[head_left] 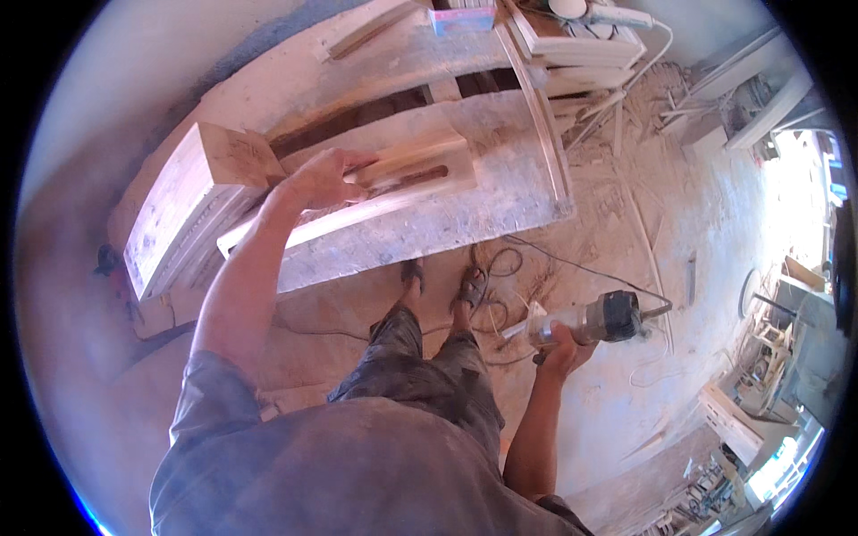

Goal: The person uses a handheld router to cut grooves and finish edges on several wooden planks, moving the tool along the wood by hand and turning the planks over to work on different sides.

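Observation:
A pale wooden board [456,165] with a long rounded slot lies on the workbench in front of me. My left hand [326,181] reaches over the board at the slot, its fingers stretched out and spread apart. I cannot tell how firmly they touch the wood. Off to my right, away from the bench, my right hand [563,350] is wrapped round a corded trim router [585,322]. The router is held on its side, with its black end to the right and its cord running from there.
A stack of thick boards [201,192] stands at the bench's left end. The workbench [509,196] has a long gap along its middle. A cable [572,265] loops over the floor by my feet. More lumber [581,49] is piled at the far right, and scraps line the right wall.

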Tool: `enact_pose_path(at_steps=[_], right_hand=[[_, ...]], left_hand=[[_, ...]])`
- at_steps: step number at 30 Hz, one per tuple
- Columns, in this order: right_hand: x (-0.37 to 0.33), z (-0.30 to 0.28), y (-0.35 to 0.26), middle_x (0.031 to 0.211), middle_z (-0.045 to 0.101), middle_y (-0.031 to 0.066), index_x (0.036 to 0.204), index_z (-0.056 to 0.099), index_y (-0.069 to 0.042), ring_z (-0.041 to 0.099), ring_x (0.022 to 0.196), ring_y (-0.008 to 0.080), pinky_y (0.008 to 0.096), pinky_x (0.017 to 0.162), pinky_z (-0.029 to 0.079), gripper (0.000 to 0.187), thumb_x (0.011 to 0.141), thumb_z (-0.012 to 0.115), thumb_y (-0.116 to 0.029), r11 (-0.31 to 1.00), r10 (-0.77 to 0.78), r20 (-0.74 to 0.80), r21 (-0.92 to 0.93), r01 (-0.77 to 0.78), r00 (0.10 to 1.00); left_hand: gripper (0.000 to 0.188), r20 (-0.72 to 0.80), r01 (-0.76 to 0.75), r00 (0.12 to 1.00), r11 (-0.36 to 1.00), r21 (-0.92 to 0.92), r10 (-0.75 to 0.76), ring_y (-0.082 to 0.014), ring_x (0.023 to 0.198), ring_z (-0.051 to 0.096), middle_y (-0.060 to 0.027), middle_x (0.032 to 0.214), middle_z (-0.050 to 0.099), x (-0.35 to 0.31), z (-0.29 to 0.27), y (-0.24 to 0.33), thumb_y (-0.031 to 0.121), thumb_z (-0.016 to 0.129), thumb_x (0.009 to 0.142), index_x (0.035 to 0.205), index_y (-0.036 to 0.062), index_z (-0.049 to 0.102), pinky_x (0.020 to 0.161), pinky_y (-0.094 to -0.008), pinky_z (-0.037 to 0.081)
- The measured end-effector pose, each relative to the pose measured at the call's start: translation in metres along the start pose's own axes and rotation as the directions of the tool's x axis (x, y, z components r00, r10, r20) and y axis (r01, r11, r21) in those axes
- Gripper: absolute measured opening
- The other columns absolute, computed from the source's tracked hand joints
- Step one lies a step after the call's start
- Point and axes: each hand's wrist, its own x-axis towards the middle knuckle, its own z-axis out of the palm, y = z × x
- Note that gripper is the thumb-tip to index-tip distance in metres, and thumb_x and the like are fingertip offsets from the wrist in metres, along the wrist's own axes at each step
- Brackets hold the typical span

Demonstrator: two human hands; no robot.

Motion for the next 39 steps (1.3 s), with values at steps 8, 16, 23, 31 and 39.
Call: enact_pose_path(at_steps=[8, 16, 23, 31, 39], right_hand=[[0.000, 0.011, -0.020, 0.124, 0.059, 0.0136, 0.134, 0.050, 0.002, 0.062, 0.108, 0.0303, 0.0411, 0.100, 0.050, 0.076, 0.061, 0.073, 0.006, 0.998, -0.061, 0.130, 0.020, 0.058, 0.990], [0.049, -0.020, 0.008, 0.095, 0.058, 0.0084, 0.103, 0.052, -0.004, 0.061, 0.077, 0.0251, 0.0413, 0.072, 0.056, 0.045, 0.065, 0.072, 0.007, 0.987, -0.155, 0.176, -0.013, 0.160, 0.972], [0.043, -0.020, -0.015, 0.113, 0.061, 0.0145, 0.133, 0.051, -0.003, 0.065, 0.092, 0.0315, 0.0486, 0.083, 0.058, 0.066, 0.070, 0.070, -0.003, 0.987, -0.142, 0.266, -0.037, 0.157, 0.953], [0.014, 0.006, -0.087, 0.108, 0.062, 0.0141, 0.130, 0.054, -0.001, 0.064, 0.087, 0.0325, 0.0442, 0.074, 0.058, 0.063, 0.069, 0.066, -0.009, 0.986, -0.023, 0.405, -0.142, 0.088, 0.914], [-0.008, 0.048, -0.109, 0.107, 0.061, 0.0154, 0.133, 0.051, -0.002, 0.064, 0.088, 0.0291, 0.0404, 0.075, 0.057, 0.060, 0.075, 0.067, -0.013, 0.958, -0.053, 0.471, -0.223, 0.177, 0.880]], left_hand=[[0.054, -0.452, -0.043, 0.883, 0.979, 0.197, 0.129, -0.0363, 0.116, 0.064, -0.0140, 0.124, 0.069, -0.034, 0.055, -0.006, 0.036, 0.081, 0.080, 0.127, 0.0128, 0.067, 0.098, -0.0449, 0.051], [0.074, -0.704, -0.055, 0.641, 0.933, 0.357, 0.307, -0.0395, 0.137, 0.044, -0.0200, 0.147, 0.050, -0.019, 0.064, -0.060, 0.046, 0.076, 0.082, 0.139, 0.0042, 0.053, 0.112, -0.0552, 0.033], [0.085, -0.495, 0.157, 0.869, 0.940, 0.302, 0.014, -0.0403, 0.139, 0.038, -0.0193, 0.139, 0.049, -0.032, 0.040, -0.021, 0.016, 0.073, 0.072, 0.152, 0.0222, 0.044, 0.120, -0.0575, 0.025], [0.073, -0.629, 0.010, 0.773, 0.989, 0.146, 0.085, -0.0321, 0.124, 0.050, -0.0134, 0.127, 0.057, -0.011, 0.098, 0.044, 0.020, 0.077, 0.067, 0.137, 0.0181, 0.057, 0.104, -0.0447, 0.038], [0.081, -0.702, 0.072, 0.711, 0.989, 0.130, 0.040, -0.0357, 0.118, 0.055, -0.0164, 0.121, 0.060, -0.065, 0.117, 0.022, 0.026, 0.081, 0.065, 0.139, 0.0121, 0.051, 0.100, -0.0457, 0.043]])
